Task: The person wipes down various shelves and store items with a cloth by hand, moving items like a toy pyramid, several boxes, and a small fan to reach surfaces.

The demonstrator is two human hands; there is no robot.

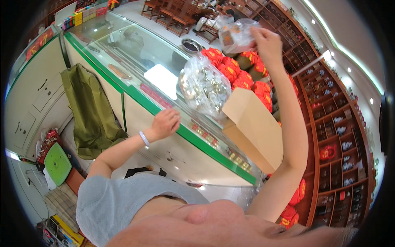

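My right hand [268, 46] is raised at the far side of the glass counter, gripping a clear plastic bag [236, 36] with orange-brown pieces inside. Its fingertips are partly hidden by the hand. My left hand [166, 123], with a pale bangle at the wrist, is at the counter's green front edge, fingers curled and their undersides hidden. On the glass top sits a larger clear plastic bag [205, 86] full of shiny silver and gold-coloured small items. Beside it stands a brown cardboard box [254, 131], partly covered by my right forearm.
Jars with red cloth covers [242, 78] crowd behind the bags, near a metal bowl [191, 45]. Small boxes line the counter's far left end. An olive-green cloth cover [89, 111] hangs at the left. Wooden shelves [333, 139] rise at the right; a seated person [216, 22] is beyond.
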